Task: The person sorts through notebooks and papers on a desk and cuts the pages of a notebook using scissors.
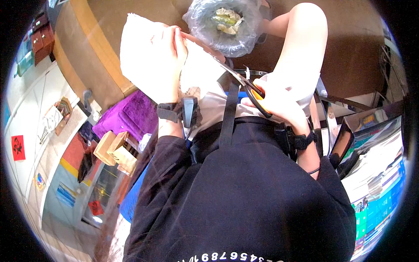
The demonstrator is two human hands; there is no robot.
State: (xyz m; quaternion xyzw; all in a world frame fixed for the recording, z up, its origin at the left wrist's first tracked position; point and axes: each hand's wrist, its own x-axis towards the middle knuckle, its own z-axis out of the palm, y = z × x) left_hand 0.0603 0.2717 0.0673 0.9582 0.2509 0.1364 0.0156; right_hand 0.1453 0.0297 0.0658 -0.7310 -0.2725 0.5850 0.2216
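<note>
A piece of white cloth with a slightly ragged edge lies over my left thigh, very bright in the light. My left hand rests on it, fingers stretched out, though glare blurs their outline. In my right hand are scissors with orange and black handles, my fingers in the loops. Their blades point up and left, along the right edge of the cloth by my left leg. Whether the blades touch the cloth I cannot tell.
Between my knees, on the brown floor, stands a bin lined with a clear bag, holding crumpled scraps. To the left are a purple box-shaped item and paper bags. Piled papers and books are at the right.
</note>
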